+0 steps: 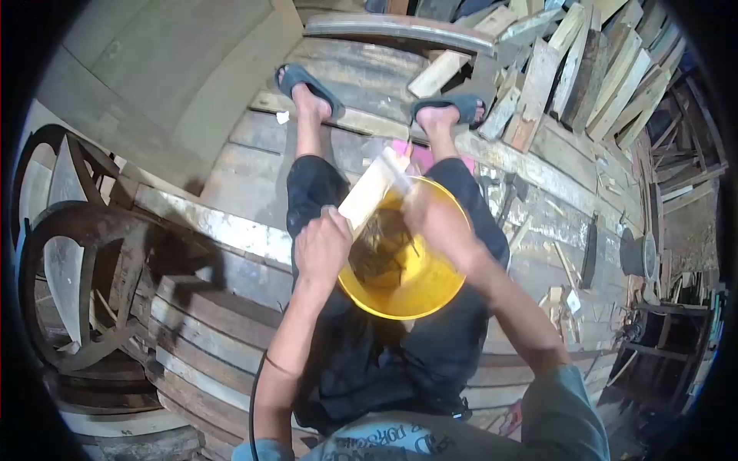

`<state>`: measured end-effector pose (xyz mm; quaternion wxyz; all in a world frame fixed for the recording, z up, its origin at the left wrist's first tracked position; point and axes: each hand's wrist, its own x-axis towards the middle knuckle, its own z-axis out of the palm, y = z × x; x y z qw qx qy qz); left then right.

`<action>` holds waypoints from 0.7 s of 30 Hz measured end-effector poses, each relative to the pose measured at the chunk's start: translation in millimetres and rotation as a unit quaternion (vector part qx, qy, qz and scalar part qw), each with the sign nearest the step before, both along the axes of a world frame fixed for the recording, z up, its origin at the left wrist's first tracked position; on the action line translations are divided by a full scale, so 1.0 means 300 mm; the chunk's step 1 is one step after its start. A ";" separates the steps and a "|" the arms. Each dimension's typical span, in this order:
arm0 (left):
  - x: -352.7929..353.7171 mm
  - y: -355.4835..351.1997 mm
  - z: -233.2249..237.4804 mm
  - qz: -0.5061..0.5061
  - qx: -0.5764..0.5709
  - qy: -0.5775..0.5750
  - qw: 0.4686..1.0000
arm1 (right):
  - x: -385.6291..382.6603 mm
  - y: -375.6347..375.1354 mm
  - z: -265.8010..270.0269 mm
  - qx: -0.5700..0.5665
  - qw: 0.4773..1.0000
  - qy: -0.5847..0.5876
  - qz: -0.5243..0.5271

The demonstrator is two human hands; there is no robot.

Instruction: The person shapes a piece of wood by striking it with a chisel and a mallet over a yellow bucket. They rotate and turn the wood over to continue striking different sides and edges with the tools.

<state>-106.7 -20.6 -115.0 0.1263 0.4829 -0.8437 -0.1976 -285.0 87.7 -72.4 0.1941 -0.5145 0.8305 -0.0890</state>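
Note:
A yellow bucket (453, 288) sits between my knees, with dark, thin stuff inside it. My left hand (321, 247) is closed on the lower end of a pale wooden board (369, 190), which slants up and away over the bucket's left rim. Above the bucket's right side is my right hand (437, 224), smeared by motion and wrapped round a blurred flat tool (397, 169). The tool's greyish end overlaps the upper part of the board in this view. Its exact kind I cannot tell.
Wooden planks (231, 230) form the floor. Many offcuts (584, 69) are stacked at the upper right. Curved wooden frames (84, 269) stand at the left, below a large flat panel (177, 69). A pink item (419, 156) lies beyond the bucket. Thin sticks (567, 265) are scattered at the right.

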 end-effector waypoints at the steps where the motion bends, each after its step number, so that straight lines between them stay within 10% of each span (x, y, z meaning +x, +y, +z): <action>1: 0.001 -0.008 -0.005 0.003 -0.006 0.000 1.000 | 0.063 0.032 -0.012 0.009 0.999 -0.012 0.033; 2: 0.000 -0.009 -0.006 0.004 -0.008 -0.003 1.000 | 0.130 0.061 -0.012 -0.140 0.978 0.064 0.144; 5: -0.004 -0.008 -0.005 -0.008 0.006 0.000 1.000 | -0.046 -0.007 0.057 -0.038 0.999 -0.014 -0.002; 10: 0.001 -0.016 -0.031 0.001 0.003 0.004 1.000 | 0.043 0.048 -0.013 -0.019 0.992 0.037 0.116; 13: -0.006 -0.002 0.008 -0.002 0.011 0.015 1.000 | -0.106 -0.036 -0.036 -0.050 0.996 0.013 -0.079; 17: 0.007 -0.007 -0.009 0.006 0.009 0.016 1.000 | 0.088 0.050 -0.003 0.004 0.995 -0.013 0.101; 21: -0.005 0.007 0.018 0.007 0.012 0.009 1.000 | -0.094 -0.055 -0.039 -0.082 0.990 0.044 -0.102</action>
